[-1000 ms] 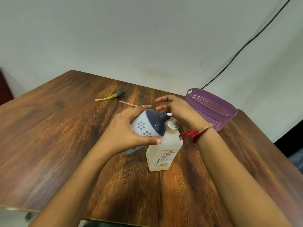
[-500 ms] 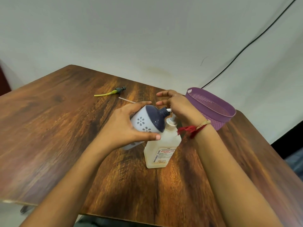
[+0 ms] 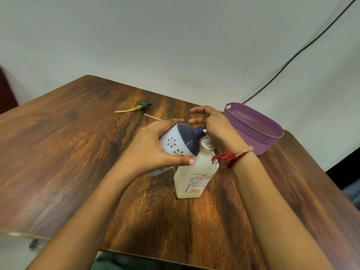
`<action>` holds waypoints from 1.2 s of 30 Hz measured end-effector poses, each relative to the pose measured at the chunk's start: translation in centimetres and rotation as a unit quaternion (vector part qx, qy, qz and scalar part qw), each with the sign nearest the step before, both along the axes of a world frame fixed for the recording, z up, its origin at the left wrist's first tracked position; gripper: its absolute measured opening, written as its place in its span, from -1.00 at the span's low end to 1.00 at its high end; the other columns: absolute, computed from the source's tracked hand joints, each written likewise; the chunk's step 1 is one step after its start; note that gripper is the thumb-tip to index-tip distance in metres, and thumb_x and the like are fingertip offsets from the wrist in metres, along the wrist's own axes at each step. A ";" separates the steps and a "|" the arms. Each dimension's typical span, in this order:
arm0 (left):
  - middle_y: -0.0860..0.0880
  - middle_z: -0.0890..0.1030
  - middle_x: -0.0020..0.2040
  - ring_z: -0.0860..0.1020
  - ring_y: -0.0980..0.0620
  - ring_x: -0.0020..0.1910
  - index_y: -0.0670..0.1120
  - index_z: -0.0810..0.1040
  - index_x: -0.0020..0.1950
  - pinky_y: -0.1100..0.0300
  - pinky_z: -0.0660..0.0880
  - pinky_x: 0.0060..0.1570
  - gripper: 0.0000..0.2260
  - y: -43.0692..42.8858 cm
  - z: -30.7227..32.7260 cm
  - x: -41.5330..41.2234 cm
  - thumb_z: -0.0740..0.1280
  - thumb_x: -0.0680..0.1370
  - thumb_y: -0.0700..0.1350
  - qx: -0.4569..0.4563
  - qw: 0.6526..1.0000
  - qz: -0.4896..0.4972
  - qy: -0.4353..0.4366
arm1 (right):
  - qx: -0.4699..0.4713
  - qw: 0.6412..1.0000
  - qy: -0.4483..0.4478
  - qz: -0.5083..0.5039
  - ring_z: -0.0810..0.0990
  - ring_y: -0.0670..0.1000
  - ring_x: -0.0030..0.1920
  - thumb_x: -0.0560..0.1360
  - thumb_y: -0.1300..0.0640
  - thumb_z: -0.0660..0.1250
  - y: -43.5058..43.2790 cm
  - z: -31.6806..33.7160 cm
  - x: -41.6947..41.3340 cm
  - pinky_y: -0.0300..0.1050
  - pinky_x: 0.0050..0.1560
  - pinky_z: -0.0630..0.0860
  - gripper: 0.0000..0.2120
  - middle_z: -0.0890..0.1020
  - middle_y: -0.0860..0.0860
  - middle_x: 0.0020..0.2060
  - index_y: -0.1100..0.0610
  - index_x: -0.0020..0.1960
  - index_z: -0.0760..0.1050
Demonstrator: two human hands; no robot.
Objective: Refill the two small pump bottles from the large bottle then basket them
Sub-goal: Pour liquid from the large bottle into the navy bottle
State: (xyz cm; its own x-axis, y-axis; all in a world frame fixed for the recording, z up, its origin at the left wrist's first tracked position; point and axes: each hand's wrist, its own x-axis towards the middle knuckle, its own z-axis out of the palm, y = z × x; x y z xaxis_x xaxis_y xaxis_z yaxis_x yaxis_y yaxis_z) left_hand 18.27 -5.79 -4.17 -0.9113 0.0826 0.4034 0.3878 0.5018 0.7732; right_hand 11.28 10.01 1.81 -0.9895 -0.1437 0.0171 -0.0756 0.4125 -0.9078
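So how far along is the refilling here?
Done: one pump with a yellow tube lies on the table. In hand: the left hand tilts a small bottle, neck at the large bottle's spout; the right hand rests on its top. Left: nothing shows in the basket; no second small bottle in view.

The left hand point(image 3: 148, 152) grips one small bottle point(image 3: 175, 145); one large bottle point(image 3: 194, 180) stands below. Beyond lie one pump head point(image 3: 145, 105), one tube point(image 3: 153, 118), one basket point(image 3: 251, 142).

Basket point(image 3: 259, 141) right of large bottle point(image 3: 194, 178)
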 end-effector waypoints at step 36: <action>0.13 0.55 0.15 0.53 0.18 0.08 0.11 0.46 0.34 0.09 0.54 0.08 -0.14 -0.3 -0.2 -0.6 0.43 0.10 0.42 -0.005 1.000 -0.007 0.010 | 0.041 0.998 0.032 -0.031 0.49 0.03 0.05 0.52 0.33 0.09 0.3 -0.3 0.1 -0.18 -0.15 0.40 -0.72 0.52 0.13 0.12 0.02 0.08 0.43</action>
